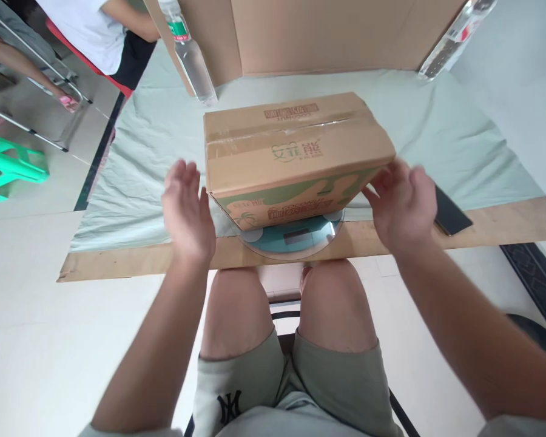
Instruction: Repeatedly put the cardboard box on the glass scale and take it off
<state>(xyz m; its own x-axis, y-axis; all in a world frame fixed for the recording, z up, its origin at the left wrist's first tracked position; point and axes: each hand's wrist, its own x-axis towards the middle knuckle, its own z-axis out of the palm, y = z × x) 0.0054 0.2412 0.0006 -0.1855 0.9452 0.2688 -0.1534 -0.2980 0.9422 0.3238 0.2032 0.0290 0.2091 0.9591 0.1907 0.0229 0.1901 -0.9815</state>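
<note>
A taped brown cardboard box [295,145] with green and red print sits on a round glass scale [295,240], whose front part with a dark display shows below the box. My left hand [188,209] is held up just left of the box, apart from it, fingers stretched and nothing in them. Close by the box's front right corner is my right hand [400,203], fingers slightly bent and apart; whether they touch the cardboard I cannot tell. A dark phone [450,212] lies beside my right hand, partly behind it.
Upright cardboard panels [327,36] stand behind the box, with a water bottle [193,60] at the left and another clear bottle [457,39] at the right. A pale green cloth [131,182] covers the table. Another person [113,36] sits at the upper left near a green stool [13,161].
</note>
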